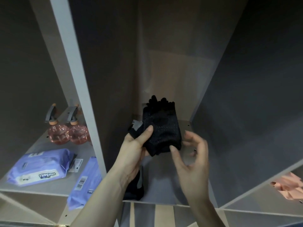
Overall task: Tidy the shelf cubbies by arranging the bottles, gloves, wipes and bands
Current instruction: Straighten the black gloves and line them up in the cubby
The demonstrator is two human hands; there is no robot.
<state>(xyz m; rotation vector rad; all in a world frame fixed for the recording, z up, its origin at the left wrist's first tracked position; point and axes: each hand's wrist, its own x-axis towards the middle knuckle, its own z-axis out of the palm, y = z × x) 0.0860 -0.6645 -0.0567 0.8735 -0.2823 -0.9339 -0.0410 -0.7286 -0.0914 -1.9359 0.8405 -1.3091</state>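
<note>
A person is reaching both bare hands into the middle cubby of a grey shelf (91, 112). A second dark glove (136, 187) is lying on the cubby floor near the front edge, partly hidden under the left wrist. The left hand (136, 149) is gripping a black glove (161, 128), thumb pressing across its palm side and fingers curling behind, holding it above the cubby floor with the glove's fingers pointing toward the back wall. The right hand (191, 158) is hovering just beside it, fingers loosely spread, thumb tip touching the glove's cuff edge. In the left cubby, two purple wipe packs (39, 167) are lying near the front, with two pink spray bottles (58, 132) standing side by side behind them. Pink bands (288, 187) are lying in the lower right cubby.
</note>
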